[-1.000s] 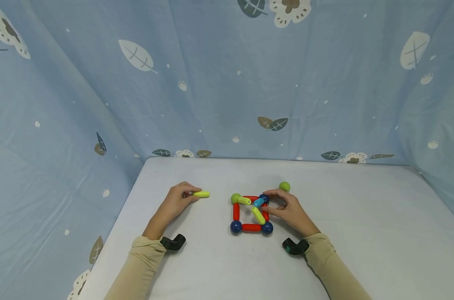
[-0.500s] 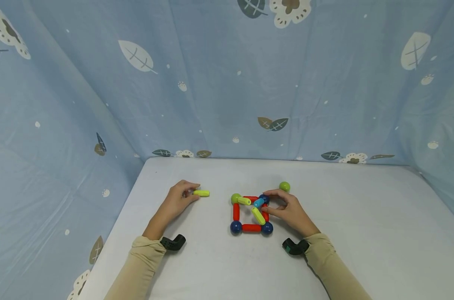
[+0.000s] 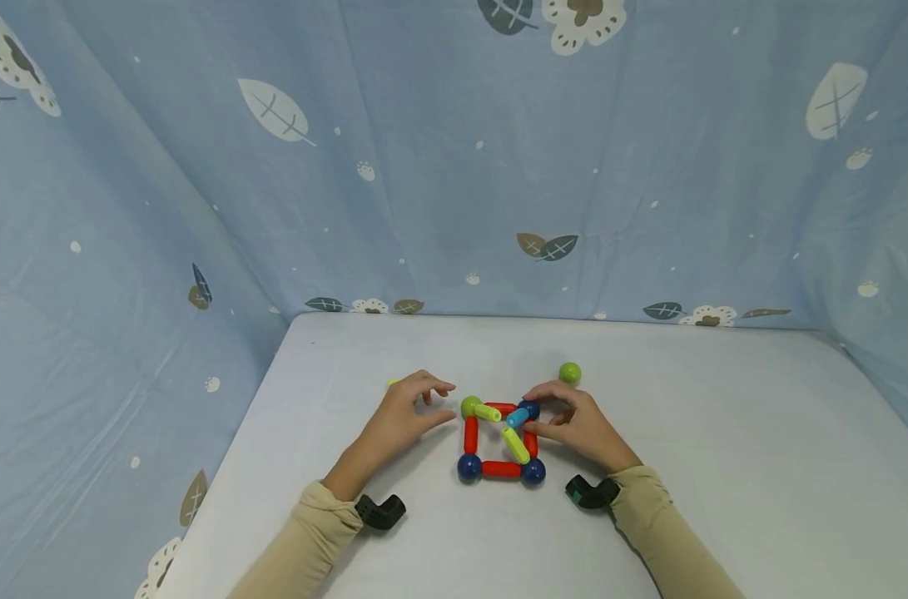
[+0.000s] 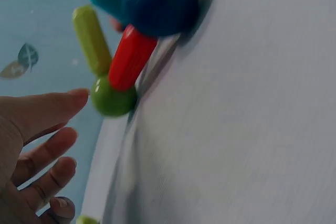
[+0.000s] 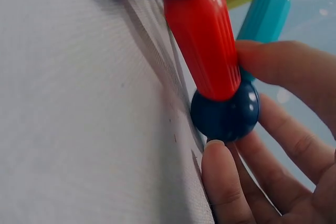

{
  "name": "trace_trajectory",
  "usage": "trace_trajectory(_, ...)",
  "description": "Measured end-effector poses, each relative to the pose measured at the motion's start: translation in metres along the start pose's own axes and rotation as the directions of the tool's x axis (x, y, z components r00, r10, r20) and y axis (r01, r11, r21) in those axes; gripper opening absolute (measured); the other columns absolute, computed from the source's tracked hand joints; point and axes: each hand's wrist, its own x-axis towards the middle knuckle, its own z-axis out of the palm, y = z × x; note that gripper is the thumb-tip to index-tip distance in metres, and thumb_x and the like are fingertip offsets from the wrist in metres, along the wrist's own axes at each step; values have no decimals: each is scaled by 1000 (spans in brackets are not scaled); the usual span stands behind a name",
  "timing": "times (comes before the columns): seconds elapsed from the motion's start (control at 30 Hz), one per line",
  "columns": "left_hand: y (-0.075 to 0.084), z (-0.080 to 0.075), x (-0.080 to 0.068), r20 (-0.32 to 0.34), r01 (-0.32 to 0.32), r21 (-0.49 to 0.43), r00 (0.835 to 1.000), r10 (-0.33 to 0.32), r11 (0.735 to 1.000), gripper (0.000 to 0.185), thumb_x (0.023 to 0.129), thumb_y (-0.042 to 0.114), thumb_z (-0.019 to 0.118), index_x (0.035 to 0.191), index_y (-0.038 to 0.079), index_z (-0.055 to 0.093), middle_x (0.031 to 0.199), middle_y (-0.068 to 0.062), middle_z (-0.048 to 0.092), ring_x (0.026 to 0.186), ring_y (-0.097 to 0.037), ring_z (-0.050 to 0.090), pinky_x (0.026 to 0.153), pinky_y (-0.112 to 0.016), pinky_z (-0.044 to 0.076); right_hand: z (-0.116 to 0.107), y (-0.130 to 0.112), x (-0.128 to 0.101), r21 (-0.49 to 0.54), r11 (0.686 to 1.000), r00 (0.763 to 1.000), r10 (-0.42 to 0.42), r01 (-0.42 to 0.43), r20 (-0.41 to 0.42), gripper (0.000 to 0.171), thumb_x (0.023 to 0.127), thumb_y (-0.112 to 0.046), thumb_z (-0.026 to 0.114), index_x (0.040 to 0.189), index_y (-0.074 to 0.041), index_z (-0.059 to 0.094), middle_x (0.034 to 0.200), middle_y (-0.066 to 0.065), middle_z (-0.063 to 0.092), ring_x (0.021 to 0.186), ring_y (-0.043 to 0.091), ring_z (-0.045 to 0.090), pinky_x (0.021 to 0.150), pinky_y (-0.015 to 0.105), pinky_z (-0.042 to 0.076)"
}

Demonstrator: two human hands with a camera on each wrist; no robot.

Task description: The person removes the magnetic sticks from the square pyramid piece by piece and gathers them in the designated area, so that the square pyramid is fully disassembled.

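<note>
A square of red rods [image 3: 501, 468] with a ball at each corner lies flat on the white table [image 3: 723, 449]. My right hand [image 3: 554, 418] pinches its far right blue ball [image 3: 530, 408] [image 5: 226, 111]; the thumb also touches a red rod [image 5: 207, 40] and a teal rod [image 3: 518, 417] [image 5: 265, 11]. Two yellow-green rods [image 3: 515, 445] lean inside the square. My left hand [image 3: 431, 401] [image 4: 47, 111] holds nothing, its fingers spread. Its thumb tip is just short of the green corner ball [image 3: 470, 406] [image 4: 113, 98].
A loose green ball [image 3: 569, 373] lies beyond my right hand. A yellow-green rod [image 3: 392, 383] peeks out behind my left hand. Blue leaf-print cloth [image 3: 454, 166] walls the table at the back and both sides.
My left hand let go of the yellow-green rod and moved right to the green corner ball. The square slid a little toward me with my right hand still on it.
</note>
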Motion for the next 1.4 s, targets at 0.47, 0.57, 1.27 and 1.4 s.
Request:
trace_trajectory(0.47,17,26,-4,132,-77,12,988,75,997,38,92,18,80,129,15,72,130,5,70,89,-12,61,79,-27,54,-2,-3,-1,8,1000,997,-13,12,71,36,85,-24,86,119,-23,73,120,-1,72,99,16,63,77,24,56)
trace_trajectory(0.57,20,25,-4,138,-108,36,985,102,994,37,92,18,79,129,17,73,127,5,72,97,-10,63,84,-29,55,-2,-3,-1,6,1000,996,-24,24,80,36,85,-23,87,118,-23,73,120,0,72,95,18,62,75,24,56)
trace_trajectory(1.27,23,26,-3,104,-243,178,968,228,953,20,91,22,79,111,18,78,107,6,78,105,-10,70,95,-32,57,-1,-1,-1,-9,999,994,-39,40,100,35,85,-23,87,117,-23,73,117,-1,73,93,18,62,73,24,56)
trace_trajectory(1.4,24,26,-3,95,-229,187,972,215,955,21,91,20,79,111,14,76,107,3,78,104,-12,71,93,-33,58,-1,0,-1,-13,999,995,-32,34,98,35,84,-24,87,117,-23,73,117,-2,73,94,18,62,73,24,56)
